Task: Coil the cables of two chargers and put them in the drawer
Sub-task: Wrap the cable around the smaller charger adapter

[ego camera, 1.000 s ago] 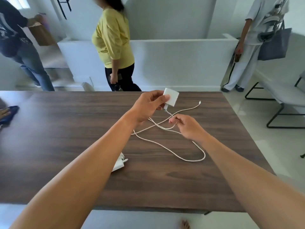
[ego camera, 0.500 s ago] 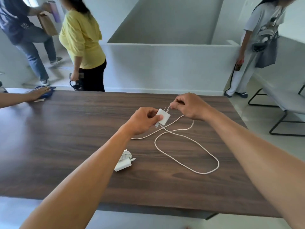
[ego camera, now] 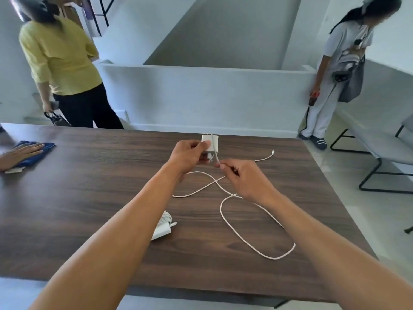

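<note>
Above a dark wood-grain desk (ego camera: 89, 198), a person's left hand (ego camera: 187, 156) grips a white charger block (ego camera: 210, 145), fingers pressed around its left side, prongs pointing up. The right hand (ego camera: 243, 180) pinches the white cable (ego camera: 257, 240) between thumb and forefinger just below the block; the rest trails in loose crossing loops on the desk. A second charger (ego camera: 162, 229), its cable already coiled, lies near the left forearm.

Coiled charger (ego camera: 162, 229) on table (ego camera: 89, 198), left of cable (ego camera: 257, 247)
</note>
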A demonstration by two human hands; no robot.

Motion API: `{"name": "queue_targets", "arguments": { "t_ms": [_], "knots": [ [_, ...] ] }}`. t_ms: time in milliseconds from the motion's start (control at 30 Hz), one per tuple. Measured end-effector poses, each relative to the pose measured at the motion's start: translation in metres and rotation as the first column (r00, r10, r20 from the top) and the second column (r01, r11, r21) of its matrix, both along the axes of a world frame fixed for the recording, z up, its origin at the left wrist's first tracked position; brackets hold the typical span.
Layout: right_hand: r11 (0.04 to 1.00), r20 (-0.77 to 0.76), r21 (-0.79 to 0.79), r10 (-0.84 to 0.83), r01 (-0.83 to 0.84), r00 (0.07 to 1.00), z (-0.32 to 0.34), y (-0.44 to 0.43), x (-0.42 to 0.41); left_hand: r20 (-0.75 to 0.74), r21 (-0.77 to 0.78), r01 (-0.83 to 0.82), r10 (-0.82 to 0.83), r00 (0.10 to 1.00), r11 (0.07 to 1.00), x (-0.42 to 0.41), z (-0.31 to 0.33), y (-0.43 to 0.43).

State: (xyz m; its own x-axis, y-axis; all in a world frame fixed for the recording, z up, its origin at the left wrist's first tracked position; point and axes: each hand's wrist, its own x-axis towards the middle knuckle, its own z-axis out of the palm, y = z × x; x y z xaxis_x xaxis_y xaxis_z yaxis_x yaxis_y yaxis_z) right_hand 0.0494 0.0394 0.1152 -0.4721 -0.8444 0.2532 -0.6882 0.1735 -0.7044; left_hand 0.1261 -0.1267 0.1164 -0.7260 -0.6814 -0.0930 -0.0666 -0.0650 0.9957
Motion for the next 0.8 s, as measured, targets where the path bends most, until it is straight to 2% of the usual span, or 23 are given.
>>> {"name": "queue_targets", "arguments": {
  "t_ms": [100,200,333,433,567,800],
  "knots": [
    [1.000,0.027,0.007,-0.030,0.030,0.999,-0.018,0.007,-0.002,-0.078,0.038,0.046,-0.043,0.996,0.998,0.000,0.008,0.003],
    [0.997,0.071,-0.002,-0.076,0.076,0.995,-0.026,0.006,-0.016,-0.125,-0.008,0.233,-0.232,0.965,0.972,0.007,0.014,0.016],
    [0.996,0.047,0.067,-0.056,0.053,0.997,-0.022,0.004,-0.029,-0.072,-0.119,0.392,-0.402,0.913,0.912,0.012,0.012,0.029],
    [0.987,0.032,0.114,-0.122,0.118,0.992,-0.013,0.005,-0.044,0.029,-0.203,0.409,-0.412,0.911,0.890,0.019,0.010,0.024],
    [0.975,-0.052,0.195,-0.101,0.109,0.994,0.010,0.000,-0.064,0.185,-0.286,0.475,-0.438,0.879,0.832,0.030,0.000,0.021],
    [0.965,-0.136,0.255,-0.030,0.064,0.990,0.045,-0.013,-0.047,0.256,-0.334,0.409,-0.336,0.907,0.850,0.030,-0.011,0.019]
  ]
}}
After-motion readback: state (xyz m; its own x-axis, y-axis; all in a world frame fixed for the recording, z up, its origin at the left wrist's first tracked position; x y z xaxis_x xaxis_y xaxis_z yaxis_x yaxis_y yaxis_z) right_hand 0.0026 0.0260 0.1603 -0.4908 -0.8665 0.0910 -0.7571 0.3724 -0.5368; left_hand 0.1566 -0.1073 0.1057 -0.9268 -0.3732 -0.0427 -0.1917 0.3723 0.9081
